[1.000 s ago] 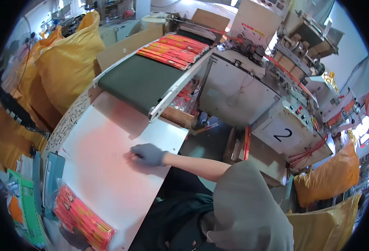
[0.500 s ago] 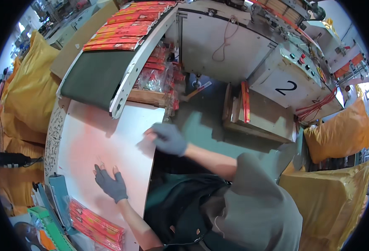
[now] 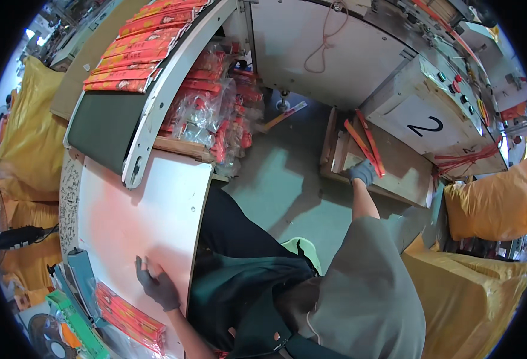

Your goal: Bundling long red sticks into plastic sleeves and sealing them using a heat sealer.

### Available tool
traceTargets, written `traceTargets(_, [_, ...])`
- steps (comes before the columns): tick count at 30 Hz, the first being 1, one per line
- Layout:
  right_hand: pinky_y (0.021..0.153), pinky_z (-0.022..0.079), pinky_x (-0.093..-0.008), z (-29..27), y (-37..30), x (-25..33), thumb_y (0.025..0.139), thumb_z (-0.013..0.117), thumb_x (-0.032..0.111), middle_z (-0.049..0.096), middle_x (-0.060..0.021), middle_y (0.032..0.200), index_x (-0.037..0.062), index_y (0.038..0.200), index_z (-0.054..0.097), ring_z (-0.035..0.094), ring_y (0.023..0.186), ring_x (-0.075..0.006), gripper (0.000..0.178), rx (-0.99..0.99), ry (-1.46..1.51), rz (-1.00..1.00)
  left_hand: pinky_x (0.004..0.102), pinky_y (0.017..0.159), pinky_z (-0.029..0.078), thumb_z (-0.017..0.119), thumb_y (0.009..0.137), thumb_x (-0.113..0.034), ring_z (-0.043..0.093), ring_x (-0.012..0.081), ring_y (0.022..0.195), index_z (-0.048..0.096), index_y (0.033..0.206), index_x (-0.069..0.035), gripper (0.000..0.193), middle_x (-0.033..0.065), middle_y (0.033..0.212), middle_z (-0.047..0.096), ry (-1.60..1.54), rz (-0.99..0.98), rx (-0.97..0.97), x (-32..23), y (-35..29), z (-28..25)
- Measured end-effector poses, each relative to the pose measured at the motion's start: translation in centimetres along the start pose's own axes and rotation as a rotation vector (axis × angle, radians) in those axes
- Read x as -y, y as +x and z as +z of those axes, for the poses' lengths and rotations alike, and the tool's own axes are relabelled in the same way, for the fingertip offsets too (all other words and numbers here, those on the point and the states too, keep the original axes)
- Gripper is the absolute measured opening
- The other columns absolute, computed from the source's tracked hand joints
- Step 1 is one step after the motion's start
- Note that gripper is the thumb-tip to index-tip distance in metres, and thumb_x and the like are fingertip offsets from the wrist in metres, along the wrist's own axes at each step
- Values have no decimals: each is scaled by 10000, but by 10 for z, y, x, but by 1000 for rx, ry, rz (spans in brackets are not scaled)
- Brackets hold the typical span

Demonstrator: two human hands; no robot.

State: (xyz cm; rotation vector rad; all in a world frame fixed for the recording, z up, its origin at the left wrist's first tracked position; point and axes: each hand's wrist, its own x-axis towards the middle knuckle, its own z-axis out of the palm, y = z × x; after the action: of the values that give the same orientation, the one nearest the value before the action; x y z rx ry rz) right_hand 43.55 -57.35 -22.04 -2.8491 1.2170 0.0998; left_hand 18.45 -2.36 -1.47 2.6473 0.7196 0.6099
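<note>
My right hand (image 3: 362,172), in a grey fingerless glove, reaches out to the right over a brown box. Its fingers close at the lower end of a long thin red packet (image 3: 361,143). A second red packet (image 3: 369,134) slants beside it, their lower ends close together. My left hand (image 3: 157,287), gloved the same way, is over the white tabletop (image 3: 173,191) with its fingers apart and nothing in them. Near it lies a clear-wrapped bundle of red packets (image 3: 129,317).
A green conveyor belt (image 3: 105,128) carries a row of red packets (image 3: 138,51). Bagged red packets (image 3: 206,113) are heaped beside it. The open brown box (image 3: 404,179) stands below a control box (image 3: 428,113). Yellow sacks (image 3: 484,200) stand right; a teal tool (image 3: 83,278) lies left.
My right hand has moved from above the tabletop to the box on the right. Two red packets now show there, where one showed before. My left hand stays over the table.
</note>
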Motion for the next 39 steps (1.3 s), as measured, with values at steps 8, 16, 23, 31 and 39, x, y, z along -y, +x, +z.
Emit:
traceTargets(8, [883,431,-463,-32,47,-13,653,703,404,457,-196,1194,97,1243,387,467,1119,-347,737,-23,-159,-195,392,948,412,499,839,0,511,336,1139,535,1113,6,277,198,1252,511,-174,111,-20,-74,-18,2])
traceTargets(16, [916,434,-444,4,98,-30,644,730,383,544,-235,1165,51,1249,383,516,1100,-393,773,191,-49,-177,410,939,416,516,832,-10,533,347,1097,568,1053,-4,228,190,1185,555,-225,194,-31,-121,-27,6])
traceTargets(23, [844,479,-454,-20,86,-28,715,648,300,593,-235,1095,8,1133,496,586,1015,-377,532,104,-119,-285,389,925,424,474,827,23,543,312,1070,568,978,16,178,193,1148,566,-331,248,81,-140,-39,10])
traceTargets(31, [710,510,-416,4,22,-3,797,579,180,628,-179,863,19,978,518,637,842,-308,250,451,389,-645,364,915,439,501,831,34,578,282,1034,549,1089,11,263,195,1144,574,-578,205,238,-164,-39,26])
traceTargets(39, [762,508,-306,-183,-236,88,848,606,144,638,-95,908,-24,997,574,621,856,-174,227,1574,1242,-804,283,710,496,612,846,-110,626,189,868,294,1366,-15,617,199,1172,551,-987,-332,835,-187,-40,36])
